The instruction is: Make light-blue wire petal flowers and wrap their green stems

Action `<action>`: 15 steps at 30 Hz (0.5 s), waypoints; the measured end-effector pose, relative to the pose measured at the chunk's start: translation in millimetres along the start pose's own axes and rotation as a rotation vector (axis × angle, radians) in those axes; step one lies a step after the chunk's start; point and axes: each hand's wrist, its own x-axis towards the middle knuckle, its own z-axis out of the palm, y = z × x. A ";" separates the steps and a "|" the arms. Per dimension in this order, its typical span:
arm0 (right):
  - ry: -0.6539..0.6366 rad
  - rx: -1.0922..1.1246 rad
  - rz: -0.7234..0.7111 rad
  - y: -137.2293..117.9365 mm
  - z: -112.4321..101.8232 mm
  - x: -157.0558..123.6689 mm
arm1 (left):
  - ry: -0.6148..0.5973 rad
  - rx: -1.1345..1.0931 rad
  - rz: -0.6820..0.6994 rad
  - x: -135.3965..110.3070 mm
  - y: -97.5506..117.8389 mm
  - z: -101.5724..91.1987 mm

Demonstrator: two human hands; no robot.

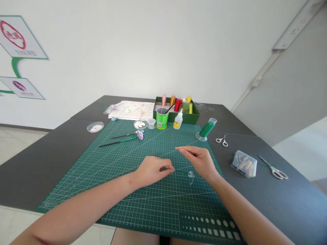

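Over the green cutting mat point(122, 200), my left hand point(154, 170) is closed in a pinch on a thin green stem. From its fingertips the stem runs right to a small, pale, translucent flower piece point(191, 175) just above the mat. My right hand point(200, 160) is raised slightly higher and to the right, thumb and fingers pressed together; anything between them is too fine to make out. Beyond it a spool of green thread point(208, 128) leans on a clear round base. A finished-looking purple flower point(139, 135) lies on the mat with dark-tipped stems, left of centre.
At the back stand a green box point(178, 117) of coloured thread spools, a green can point(161, 119) with tools, and a glue bottle point(178, 120). Small scissors point(222, 140), a clear plastic case point(244, 164) and larger scissors point(276, 170) lie right. A shallow dish point(95, 127) sits left.
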 end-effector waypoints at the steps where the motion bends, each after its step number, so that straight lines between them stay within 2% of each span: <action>1: 0.007 -0.009 0.009 2.4 -0.3 1.2 | 0.011 0.015 0.026 -0.5 0.3 0.0; 9: -0.058 0.045 0.060 11.3 -2.3 8.7 | 0.122 0.050 0.181 -3.2 3.3 -4.2; 15: -0.097 0.053 0.080 15.3 -0.5 9.4 | 0.154 0.032 0.188 -4.1 4.7 -4.4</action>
